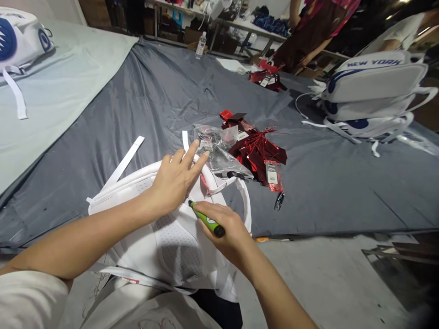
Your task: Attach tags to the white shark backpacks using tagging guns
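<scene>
A white backpack [144, 237] lies at the table's near edge against my body, its padded back panel and straps facing up. My left hand [176, 180] rests flat on its upper part, fingers stretched out and somewhat apart. My right hand [226, 228] is closed around a green marker [207, 220] with black ends. The marker's narrow black end points at the backpack just beside my left palm; whether it touches the fabric I cannot tell. A white shoulder strap [245, 201] loops out to the right of both hands.
Beyond my hands lie a clear plastic bag [219, 148] and a heap of red-and-black tags [255, 153]. An orange-handled tool [263, 239] lies at the table edge. White backpacks [375, 93] are stacked at right; another backpack [20, 39] is far left. A bottle [200, 45] and people stand behind.
</scene>
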Tool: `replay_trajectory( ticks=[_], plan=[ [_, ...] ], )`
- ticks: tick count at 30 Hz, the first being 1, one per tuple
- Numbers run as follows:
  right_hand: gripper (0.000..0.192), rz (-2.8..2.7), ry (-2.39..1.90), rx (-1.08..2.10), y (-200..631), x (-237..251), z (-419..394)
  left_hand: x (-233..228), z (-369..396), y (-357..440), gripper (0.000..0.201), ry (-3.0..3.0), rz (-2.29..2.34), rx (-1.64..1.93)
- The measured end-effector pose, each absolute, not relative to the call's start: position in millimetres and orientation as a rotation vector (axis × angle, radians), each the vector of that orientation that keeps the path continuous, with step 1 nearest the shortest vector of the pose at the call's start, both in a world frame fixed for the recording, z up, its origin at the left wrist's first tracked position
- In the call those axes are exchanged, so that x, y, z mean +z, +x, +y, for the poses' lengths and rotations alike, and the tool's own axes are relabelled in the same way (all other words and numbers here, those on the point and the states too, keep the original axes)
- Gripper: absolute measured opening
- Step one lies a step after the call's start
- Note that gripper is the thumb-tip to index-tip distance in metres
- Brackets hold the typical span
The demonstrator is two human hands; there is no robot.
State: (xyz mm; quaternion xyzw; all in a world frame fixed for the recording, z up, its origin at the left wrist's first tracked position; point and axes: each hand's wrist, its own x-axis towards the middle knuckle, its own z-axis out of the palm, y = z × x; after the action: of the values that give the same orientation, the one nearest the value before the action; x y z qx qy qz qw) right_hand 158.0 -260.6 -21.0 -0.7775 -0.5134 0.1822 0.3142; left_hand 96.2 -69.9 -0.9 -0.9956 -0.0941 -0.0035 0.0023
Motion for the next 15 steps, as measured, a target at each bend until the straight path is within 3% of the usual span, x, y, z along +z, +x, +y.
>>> replay_trajectory(
  ticks=[10,15],
  plan=[
    [0.037,-1.507,-2.158,0.507,160.1,-13.8,-253.8,-1.4,-69.5,96.3,0.09,-3.121,-0.279,-0.03],
    [0.051,-1.562,-2.174,0.522,160.1,-14.6,-255.1,-0.8,-70.0,95.8,0.09,-3.116,-0.276,-0.036]
  ],
)
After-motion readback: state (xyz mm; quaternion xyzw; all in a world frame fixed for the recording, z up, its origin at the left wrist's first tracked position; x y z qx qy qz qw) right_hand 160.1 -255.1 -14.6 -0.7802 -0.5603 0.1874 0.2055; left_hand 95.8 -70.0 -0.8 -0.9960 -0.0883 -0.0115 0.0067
